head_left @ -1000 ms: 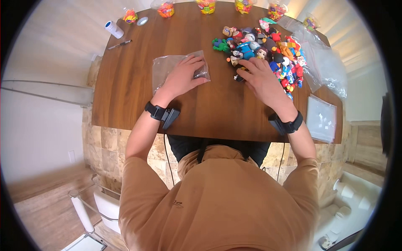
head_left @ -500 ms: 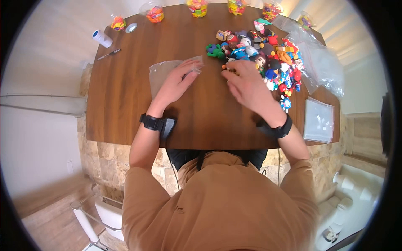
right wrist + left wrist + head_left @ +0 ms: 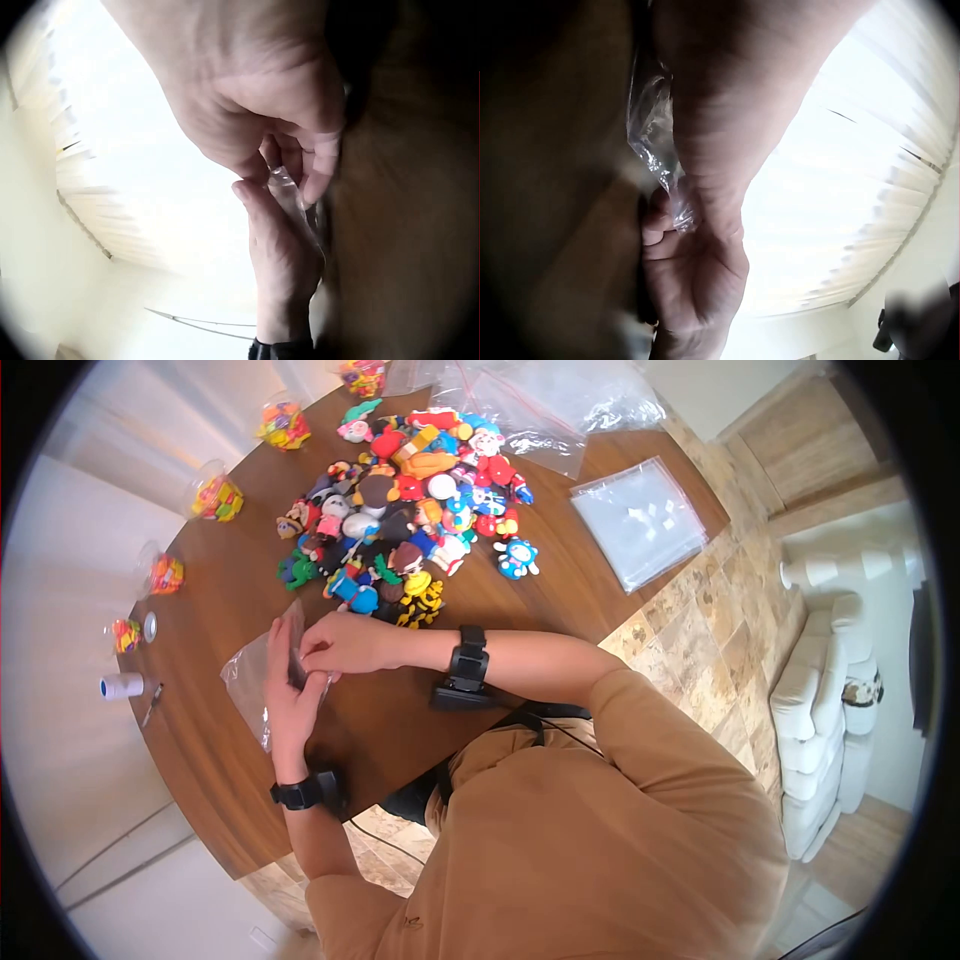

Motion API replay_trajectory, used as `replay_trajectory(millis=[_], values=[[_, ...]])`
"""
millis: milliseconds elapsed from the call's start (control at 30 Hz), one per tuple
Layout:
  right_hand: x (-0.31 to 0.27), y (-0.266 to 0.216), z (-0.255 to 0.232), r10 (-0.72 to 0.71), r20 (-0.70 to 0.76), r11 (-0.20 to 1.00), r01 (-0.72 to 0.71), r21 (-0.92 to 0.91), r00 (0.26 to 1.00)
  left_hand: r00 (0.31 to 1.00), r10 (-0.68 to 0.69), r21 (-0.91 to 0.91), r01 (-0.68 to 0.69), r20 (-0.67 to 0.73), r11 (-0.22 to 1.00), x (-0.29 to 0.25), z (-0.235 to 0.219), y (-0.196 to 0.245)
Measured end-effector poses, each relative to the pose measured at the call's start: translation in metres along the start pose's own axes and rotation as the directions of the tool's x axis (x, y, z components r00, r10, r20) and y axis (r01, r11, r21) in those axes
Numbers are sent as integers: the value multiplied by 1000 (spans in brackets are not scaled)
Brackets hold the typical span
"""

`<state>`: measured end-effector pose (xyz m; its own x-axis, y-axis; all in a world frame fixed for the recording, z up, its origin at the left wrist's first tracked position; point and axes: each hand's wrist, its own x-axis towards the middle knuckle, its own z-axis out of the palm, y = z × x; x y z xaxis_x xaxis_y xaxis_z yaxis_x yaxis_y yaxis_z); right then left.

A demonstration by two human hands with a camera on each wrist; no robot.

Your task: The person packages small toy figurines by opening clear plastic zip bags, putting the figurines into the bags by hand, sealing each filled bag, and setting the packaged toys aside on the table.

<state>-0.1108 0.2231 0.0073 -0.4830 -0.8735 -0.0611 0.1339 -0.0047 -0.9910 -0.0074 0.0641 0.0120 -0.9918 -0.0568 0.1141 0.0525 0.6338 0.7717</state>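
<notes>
A clear plastic bag (image 3: 250, 685) lies at the near left of the table, partly hidden by both hands. My left hand (image 3: 291, 695) is at its edge, its fingers stretched along the plastic and its thumb apart from them. From the right, my right hand (image 3: 350, 643) reaches across, and its curled thumb and fingers pinch the bag's edge close beside the left thumb. In the right wrist view a crinkled bit of the bag (image 3: 289, 196) shows between the two hands. The left wrist view shows shiny plastic (image 3: 654, 139) running down to the right hand's (image 3: 694, 277) fingers.
A heap of small colourful toy figures (image 3: 400, 500) covers the table beyond the hands. Large clear bags (image 3: 540, 410) and a stack of smaller bags (image 3: 635, 525) lie further right. Several tubs of colourful pieces (image 3: 217, 498) line the far edge; a white roll (image 3: 122, 686) and a pen (image 3: 153, 703) lie left.
The head view has turned to the right. My right hand has left the toy heap and come over to the bag beside my left hand, where it now pinches the plastic.
</notes>
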Motion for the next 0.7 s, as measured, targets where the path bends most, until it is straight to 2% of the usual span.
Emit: replay_trajectory(millis=[33, 100, 167, 233, 300, 467, 533, 667, 700], values=[[-1, -1, -1, -20, 4, 996, 21, -87, 1000, 1000, -8, -31, 8, -15, 999, 0, 0, -3], [-1, -1, -1, -26, -9, 995, 25, -97, 1000, 1000, -20, -71, 19, -13, 997, 0, -1, -8], [-2, 2, -1, -28, 5, 991, 28, -129, 1000, 1000, 0, -18, 0, -1, 1000, 0, -3, -10], [-2, 2, 0, -35, -2, 995, 35, -95, 999, 999, -41, -54, 40, -12, 998, 0, -3, -8], [-1, 3, 1, -21, -19, 996, 19, -90, 1000, 1000, -30, 5, 30, 3, 1000, 1, -4, -7], [0, 7, 3, -15, -45, 1000, 14, -21, 999, 1000, -15, -61, 13, -22, 998, 1, -2, -11], [-1, 7, 4, -43, -55, 999, 42, -25, 998, 999, 36, -5, -37, -26, 999, 1, -2, -13], [-1, 9, 6, -56, -79, 998, 53, -35, 995, 1000, 15, 16, -15, -19, 1000, 3, -3, -11], [0, 14, 5, -118, -133, 984, 98, -149, 984, 1000, 23, 9, -23, -15, 1000, 5, -1, -8]])
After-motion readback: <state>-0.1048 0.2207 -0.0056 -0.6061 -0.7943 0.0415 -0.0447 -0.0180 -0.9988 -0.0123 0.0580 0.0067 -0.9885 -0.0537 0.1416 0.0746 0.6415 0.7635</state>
